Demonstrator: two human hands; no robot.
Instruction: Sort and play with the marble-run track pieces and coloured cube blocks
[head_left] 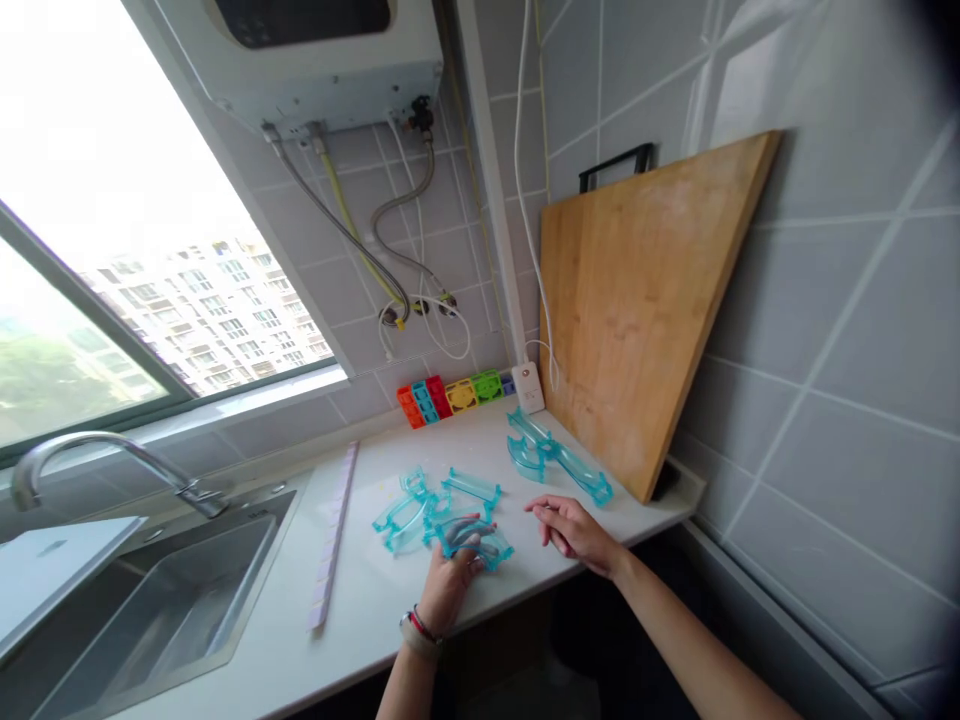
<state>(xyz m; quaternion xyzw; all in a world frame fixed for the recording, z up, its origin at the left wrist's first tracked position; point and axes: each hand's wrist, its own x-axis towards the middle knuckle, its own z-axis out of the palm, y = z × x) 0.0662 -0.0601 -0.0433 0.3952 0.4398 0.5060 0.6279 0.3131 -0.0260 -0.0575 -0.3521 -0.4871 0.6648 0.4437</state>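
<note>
My left hand [448, 585] is closed around a curved, translucent blue plastic track piece [491, 548], lifted near the counter's front edge. The fingers show through the plastic. To the right, my right hand [574, 530] hovers with nothing in it; its index finger is stretched out and the others are loosely bent. Several more blue pieces [411, 505] lie in a loose pile just beyond the left hand, partly covered by the held one. A straight channel piece [472, 486] rests behind them. Further right, joined or touching blue track pieces [551, 450] lie beside the cutting board.
A wooden cutting board [637, 300] leans on the right wall. Coloured plastic blocks [461, 393] and a white socket box [529, 388] stand at the back. Left are a pale strip [334, 540], a sink [180, 610] and a faucet [112, 440]. A water heater [322, 70] hangs above.
</note>
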